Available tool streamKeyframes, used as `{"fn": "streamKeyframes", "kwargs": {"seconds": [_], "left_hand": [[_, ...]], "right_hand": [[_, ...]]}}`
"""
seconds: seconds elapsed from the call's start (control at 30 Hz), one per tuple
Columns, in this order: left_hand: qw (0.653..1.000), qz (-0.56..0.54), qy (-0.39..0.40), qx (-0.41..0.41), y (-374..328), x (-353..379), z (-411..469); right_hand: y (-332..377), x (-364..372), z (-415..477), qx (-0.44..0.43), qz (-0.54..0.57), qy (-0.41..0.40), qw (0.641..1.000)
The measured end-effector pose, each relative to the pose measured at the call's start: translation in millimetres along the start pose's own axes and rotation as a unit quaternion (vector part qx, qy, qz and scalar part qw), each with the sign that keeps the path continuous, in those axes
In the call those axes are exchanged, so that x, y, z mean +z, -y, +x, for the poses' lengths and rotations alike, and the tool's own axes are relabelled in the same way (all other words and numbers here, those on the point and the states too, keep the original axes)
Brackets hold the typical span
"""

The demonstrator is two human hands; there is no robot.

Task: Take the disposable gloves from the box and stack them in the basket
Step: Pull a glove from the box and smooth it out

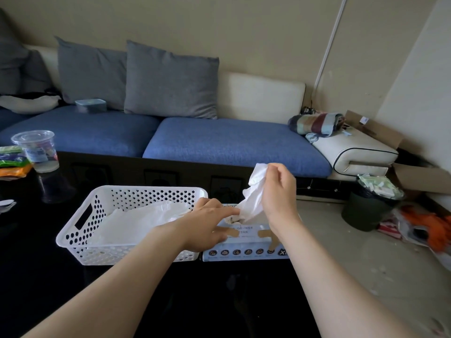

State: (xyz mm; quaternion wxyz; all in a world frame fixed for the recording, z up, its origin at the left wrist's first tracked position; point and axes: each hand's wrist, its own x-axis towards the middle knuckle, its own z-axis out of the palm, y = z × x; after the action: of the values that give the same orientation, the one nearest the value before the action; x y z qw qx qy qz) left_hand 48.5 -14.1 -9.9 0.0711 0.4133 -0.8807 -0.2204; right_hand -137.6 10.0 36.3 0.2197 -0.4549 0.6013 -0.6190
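Far-left edge of the black tabletop (36, 276): snack packets (11, 163) and a clear plastic cup (36, 150) are sitting well apart from the work and are obstructing nothing. Left of centre: a white perforated basket (80, 231) is standing with its right end just beside the glove box (244, 252). Stacked gloves (136, 224) are lying roughly flat inside it. Centre: the left hand (207, 224) is resting on the box top with its fingers straight and spread, grasping nothing and apparently pinning the box down. Its forearm is crossing the basket's near right corner. The box is lying flat by the right edge of the tabletop. Above the box: one white disposable glove (253, 196) is hanging crumpled, its lower end at the slot; whether it is free of the opening cannot be told. The right hand (278, 189) is pinching the glove's upper part between the thumb and curled fingers. Handling, as judged: the glove is looking thin, very light, limp and clingy, so it is likely dragging neighbours out with it. It is best taken at a bunched end and will need smoothing to stack. In the way are the basket's right wall and the left forearm. On the floor beyond the right edge, a full waste bin (366, 208) is standing clear of the route.
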Motion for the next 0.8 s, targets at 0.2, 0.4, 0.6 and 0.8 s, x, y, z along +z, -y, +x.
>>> {"fn": "streamKeyframes", "kwargs": {"seconds": [0.2,0.4,0.6,0.8], "left_hand": [[1.0,-0.007,0.012,0.0,-0.9,-0.2,0.3],[0.977,-0.16,-0.13,-0.048,-10.4,-15.9,-3.3],[0.835,-0.511,-0.2,-0.05,-17.3,-42.3,-16.3],[0.846,-0.477,-0.226,-0.076,-14.2,-43.2,-20.5]], "right_hand": [[17.6,11.1,-1.0,-0.091,0.053,-0.123,0.987],[37.1,21.2,-11.3,-0.142,0.045,-0.108,0.983],[33.5,30.9,-17.4,-0.012,0.064,-0.024,0.998],[33.3,33.9,-17.1,0.104,0.088,0.034,0.99]]}}
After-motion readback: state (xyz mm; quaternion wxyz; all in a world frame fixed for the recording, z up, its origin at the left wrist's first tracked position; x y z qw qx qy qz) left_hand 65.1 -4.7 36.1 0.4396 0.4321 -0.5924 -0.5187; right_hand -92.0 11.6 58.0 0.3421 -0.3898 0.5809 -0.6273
